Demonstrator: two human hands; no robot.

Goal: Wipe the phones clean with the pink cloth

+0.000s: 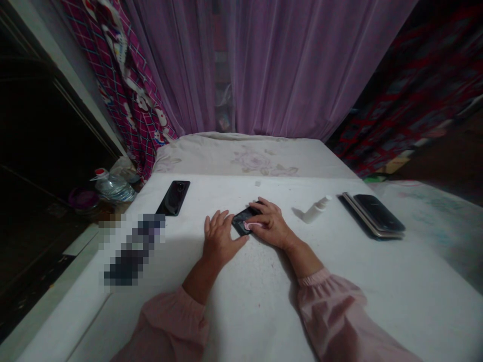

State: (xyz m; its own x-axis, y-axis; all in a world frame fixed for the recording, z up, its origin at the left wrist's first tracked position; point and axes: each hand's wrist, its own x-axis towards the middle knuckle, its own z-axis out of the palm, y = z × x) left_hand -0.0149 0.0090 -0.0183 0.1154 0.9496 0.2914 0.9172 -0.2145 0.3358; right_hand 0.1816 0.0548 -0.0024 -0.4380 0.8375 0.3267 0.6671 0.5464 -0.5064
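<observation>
A dark phone [241,220] lies flat on the white table [264,301] in front of me. My left hand [219,241] rests beside it with fingers stretched out flat, its thumb touching the phone's near edge. My right hand [269,221] lies over the phone's right part, fingers curled onto it, pressing a small pale pink piece [251,225] against the screen.
Another black phone [174,197] lies at the back left. A small white bottle [316,209] lies to the right, and beyond it two stacked phones [373,215]. A plastic water bottle [113,187] stands off the table's left. Purple curtains [264,65] hang behind.
</observation>
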